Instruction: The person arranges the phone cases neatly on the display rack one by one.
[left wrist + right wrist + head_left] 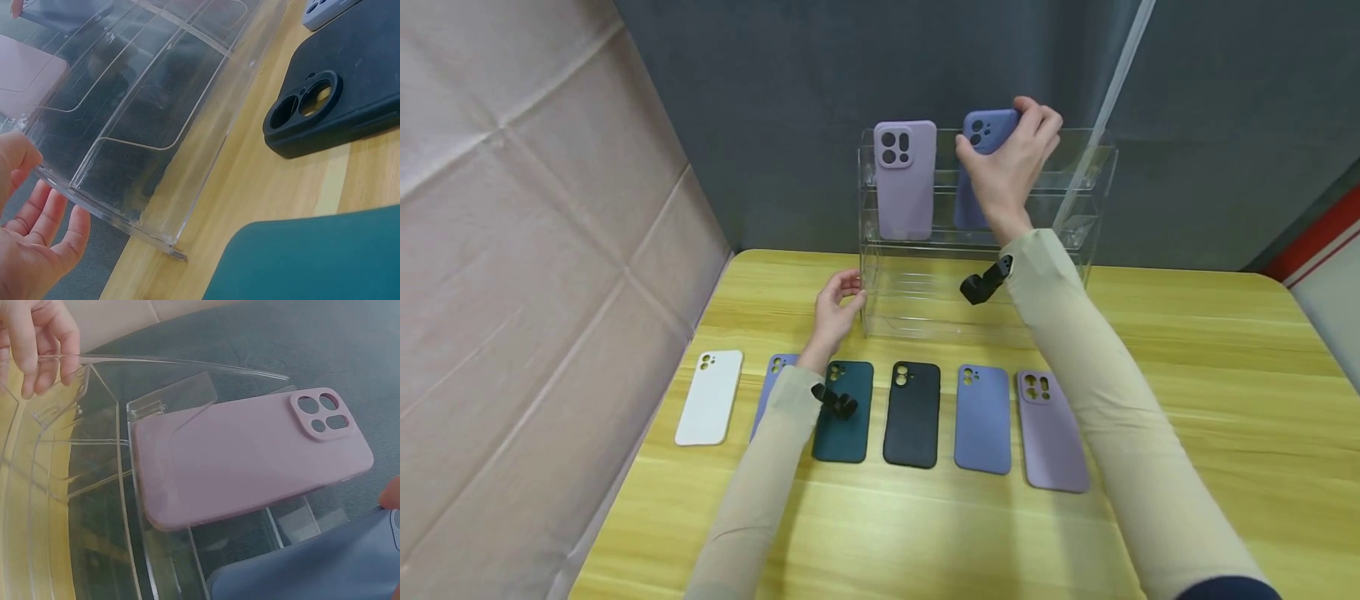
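My right hand grips a blue phone case by its upper edges, at the top tier of a clear acrylic rack. In the right wrist view the blue case lies beside a light purple case, which leans in the same tier. My left hand is at the rack's left side edge, thumb and fingers on either side of it. The left wrist view shows the left hand around the rack's side panel, fingers curved.
Across the wooden table in front of the rack lie a white case, a partly hidden blue case, a dark green case, a black case, another blue case and a purple case. A grey curtain hangs behind.
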Demonstrator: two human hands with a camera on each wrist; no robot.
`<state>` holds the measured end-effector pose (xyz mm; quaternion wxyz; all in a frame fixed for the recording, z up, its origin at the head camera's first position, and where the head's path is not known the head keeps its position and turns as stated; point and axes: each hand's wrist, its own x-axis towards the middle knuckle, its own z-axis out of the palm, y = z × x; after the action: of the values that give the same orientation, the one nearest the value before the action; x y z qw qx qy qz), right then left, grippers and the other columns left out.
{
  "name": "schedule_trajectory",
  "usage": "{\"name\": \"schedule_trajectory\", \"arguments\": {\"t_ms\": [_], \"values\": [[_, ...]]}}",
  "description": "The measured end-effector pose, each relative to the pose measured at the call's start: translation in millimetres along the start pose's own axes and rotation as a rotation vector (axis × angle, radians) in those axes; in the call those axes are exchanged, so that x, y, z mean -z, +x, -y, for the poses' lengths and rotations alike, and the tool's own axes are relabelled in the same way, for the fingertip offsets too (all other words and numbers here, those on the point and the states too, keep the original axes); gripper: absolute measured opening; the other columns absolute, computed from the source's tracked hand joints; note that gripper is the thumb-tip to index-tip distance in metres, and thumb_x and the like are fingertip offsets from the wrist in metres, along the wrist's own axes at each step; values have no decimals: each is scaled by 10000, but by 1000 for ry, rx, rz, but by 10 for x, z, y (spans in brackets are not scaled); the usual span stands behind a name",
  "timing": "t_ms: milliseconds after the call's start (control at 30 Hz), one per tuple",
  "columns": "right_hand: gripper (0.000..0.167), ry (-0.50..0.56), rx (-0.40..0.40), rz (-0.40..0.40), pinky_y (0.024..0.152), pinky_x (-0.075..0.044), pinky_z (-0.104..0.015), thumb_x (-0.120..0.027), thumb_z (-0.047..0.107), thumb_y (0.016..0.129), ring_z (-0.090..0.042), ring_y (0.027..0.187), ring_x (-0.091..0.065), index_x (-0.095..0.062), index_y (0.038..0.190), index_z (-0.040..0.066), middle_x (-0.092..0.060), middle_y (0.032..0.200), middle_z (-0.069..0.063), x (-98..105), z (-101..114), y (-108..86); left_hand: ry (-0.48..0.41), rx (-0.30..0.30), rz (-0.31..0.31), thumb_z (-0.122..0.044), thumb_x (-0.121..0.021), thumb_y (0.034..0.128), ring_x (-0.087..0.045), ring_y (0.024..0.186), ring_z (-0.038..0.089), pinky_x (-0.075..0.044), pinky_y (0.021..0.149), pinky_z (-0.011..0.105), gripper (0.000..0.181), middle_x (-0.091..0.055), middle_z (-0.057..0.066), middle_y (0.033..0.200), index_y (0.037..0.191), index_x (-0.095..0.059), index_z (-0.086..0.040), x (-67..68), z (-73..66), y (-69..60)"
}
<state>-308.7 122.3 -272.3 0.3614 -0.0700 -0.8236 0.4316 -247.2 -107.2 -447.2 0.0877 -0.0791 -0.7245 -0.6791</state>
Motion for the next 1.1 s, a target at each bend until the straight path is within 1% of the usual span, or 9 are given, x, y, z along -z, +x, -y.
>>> {"name": "schedule_trajectory", "arguments": {"t_ms": [100, 267, 333, 567, 733, 967, 1100], "values": [[667, -18, -19, -1, 915, -326, -173, -732, 342, 743, -177, 1133, -313, -433, 1294, 113, -343, 1281, -50, -23, -2, -17, -8, -2, 7, 76, -556, 882, -529, 949, 198, -434, 899, 391, 333, -536, 252, 1125, 1212, -519, 85, -6, 6, 2], [660, -52, -28, -10, 905, -344, -186, -722, 332, 745, -185, 1136, -330, -423, 1288, 107, -364, 1279, -55, -63, -8, -42, -14, -11, 16, 82, -555, 880, -523, 952, 219, -421, 911, 417, 343, -520, 301, 1140, 1217, -502, 121, -7, 19, 10], [652, -64, -34, -13, 901, -351, -193, -722, 333, 746, -185, 1135, -338, -422, 1281, 110, -374, 1272, -52, -80, -5, -48, -11, -16, 15, 84, -556, 879, -524, 947, 216, -420, 914, 420, 338, -520, 303, 1137, 1212, -506, 118, -4, 18, 11], [635, -108, -56, -7, 882, -388, -239, -716, 345, 751, -183, 1151, -343, -417, 1262, 115, -371, 1264, -50, -137, 18, -74, -5, -21, 3, 89, -553, 876, -533, 941, 212, -426, 916, 412, 320, -539, 256, 1113, 1195, -527, 82, 10, 19, 13], [637, -121, -77, 2, 868, -399, -278, -720, 341, 754, -182, 1164, -338, -411, 1268, 125, -364, 1275, -42, -168, 24, -100, -1, -22, 1, 87, -554, 876, -534, 939, 206, -426, 916, 413, 322, -541, 254, 1112, 1197, -527, 80, 13, 22, 19], [640, -115, -89, 0, 861, -393, -299, -722, 337, 761, -184, 1165, -332, -402, 1274, 127, -359, 1276, -40, -197, -13, -138, 4, 1, 1, 69, -558, 885, -532, 942, 190, -428, 916, 404, 328, -545, 220, 1100, 1211, -523, 75, 17, 16, 13], [642, -115, -72, -21, 854, -394, -296, -722, 350, 759, -188, 1158, -335, -406, 1271, 127, -361, 1274, -42, -209, -52, -146, -10, 4, 11, 74, -558, 885, -526, 965, 239, -413, 935, 437, 340, -536, 249, 1112, 1221, -513, 94, 28, -1, 12]]}}
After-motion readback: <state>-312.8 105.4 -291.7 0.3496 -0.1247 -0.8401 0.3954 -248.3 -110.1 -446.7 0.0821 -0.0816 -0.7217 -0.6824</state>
